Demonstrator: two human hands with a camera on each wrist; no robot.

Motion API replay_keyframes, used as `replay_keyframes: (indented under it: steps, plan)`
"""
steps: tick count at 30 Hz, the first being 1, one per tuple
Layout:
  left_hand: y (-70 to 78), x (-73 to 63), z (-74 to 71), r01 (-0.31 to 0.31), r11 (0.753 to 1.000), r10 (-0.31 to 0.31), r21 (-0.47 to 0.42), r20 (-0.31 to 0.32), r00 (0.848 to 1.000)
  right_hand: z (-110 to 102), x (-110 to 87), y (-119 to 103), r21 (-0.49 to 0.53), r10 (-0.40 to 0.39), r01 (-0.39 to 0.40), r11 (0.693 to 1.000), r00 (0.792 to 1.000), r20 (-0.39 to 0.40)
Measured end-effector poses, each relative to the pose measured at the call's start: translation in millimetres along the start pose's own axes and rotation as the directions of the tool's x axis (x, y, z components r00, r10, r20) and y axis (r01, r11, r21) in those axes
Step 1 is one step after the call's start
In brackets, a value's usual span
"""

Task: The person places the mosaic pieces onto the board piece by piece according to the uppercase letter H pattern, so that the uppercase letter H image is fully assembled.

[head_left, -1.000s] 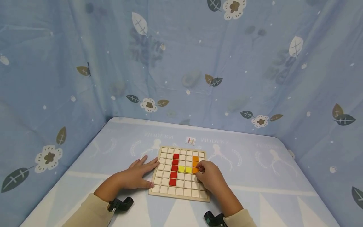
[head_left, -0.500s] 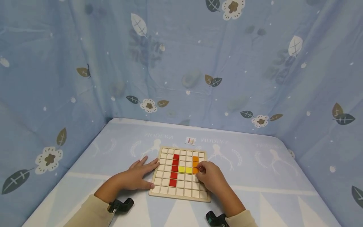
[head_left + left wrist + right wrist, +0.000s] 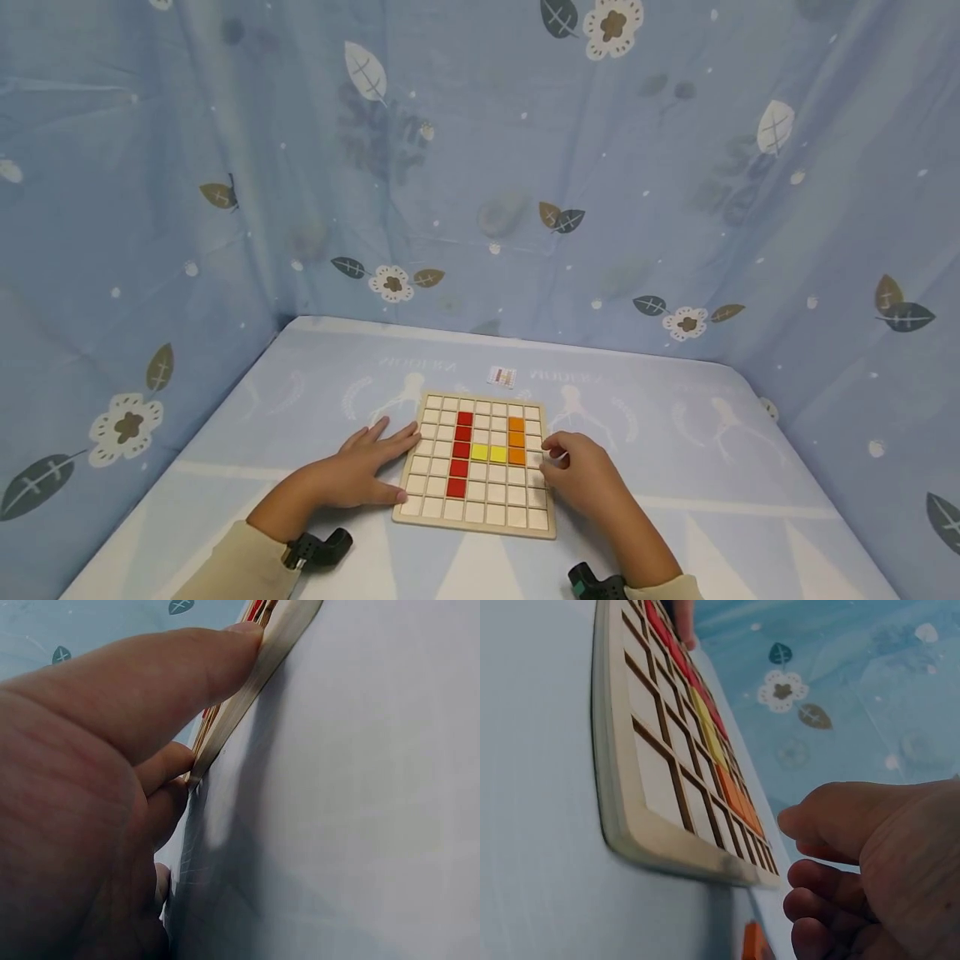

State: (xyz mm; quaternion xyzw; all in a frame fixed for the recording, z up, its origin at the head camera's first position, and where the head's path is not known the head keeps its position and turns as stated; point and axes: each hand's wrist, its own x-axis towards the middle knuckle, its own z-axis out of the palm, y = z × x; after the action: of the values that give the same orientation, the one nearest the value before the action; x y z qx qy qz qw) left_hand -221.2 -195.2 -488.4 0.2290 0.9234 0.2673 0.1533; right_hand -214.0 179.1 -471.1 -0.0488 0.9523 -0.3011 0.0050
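Note:
A square wooden grid board (image 3: 475,518) lies on the table with pale square cells. Several red tiles (image 3: 461,450) form a column in it, two yellow tiles (image 3: 489,452) run rightward from them, and three orange tiles (image 3: 517,440) make a second column. My left hand (image 3: 348,475) is spread at the board's left side, its thumb (image 3: 244,637) touching the edge. My right hand (image 3: 588,475) hovers at the board's right edge, fingers loosely curled, apart from the tiles, nothing visible between thumb and index finger. Beneath it shows a small orange piece (image 3: 754,941), partly out of frame.
Behind the board lies a small printed card (image 3: 502,377) with a coloured pattern. The table (image 3: 675,450) has a pale blue patterned cover, and blue floral curtains (image 3: 480,183) enclose it at the back and sides.
My right hand has let go of the lowest orange tile and drawn back rightward, uncovering it fully in the grid. The left hand has stayed at the board's left edge.

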Motion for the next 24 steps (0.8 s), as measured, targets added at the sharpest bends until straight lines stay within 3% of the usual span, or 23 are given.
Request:
replay_keyframes:
  steps: [7,12,24]
  plan:
    - [2.5,-1.2,-2.0,0.011,1.0,-0.011,0.002,-0.003,1.0,-15,-8.1,16,-0.01,0.079,-0.079,0.997,0.997,0.025]
    - [2.9,1.7,-1.4,-0.013,1.0,0.013,0.01,0.001,1.0,-23,-16.4,32,-0.067,0.054,-0.053,0.996,0.998,0.02]
    - [-3.0,0.8,0.3,-0.033,0.999,0.033,0.017,-0.007,0.999,-18,-27.3,50,-0.111,0.02,-0.013,0.994,0.998,0.059]
